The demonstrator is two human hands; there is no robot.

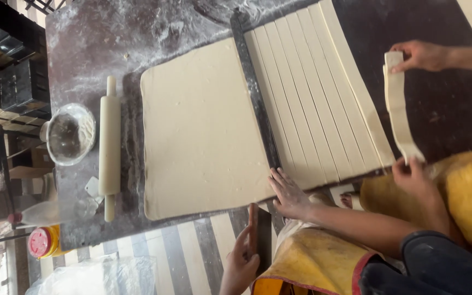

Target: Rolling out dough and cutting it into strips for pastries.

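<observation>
My right hand (289,195) lies flat and spread wide, gripping nothing, pressing on the near end of a long black straightedge (253,93). My left hand (241,259) hangs just off the table edge below that end, fingers curled round a narrow dark tool (253,218); I cannot tell what kind.

The straightedge runs across rolled dough. To its left lies the uncut dough sheet (203,125), touching it. To its right lie long cut strips (312,98), side by side.

Further right, another person's two hands (422,54) hold one lifted strip (397,109) clear of the rest. Far left of the straightedge, beyond the sheet, rest a rolling pin (109,145), a glass bowl (71,134) and a red-lidded jar (42,242), on the floured dark table (94,38).
</observation>
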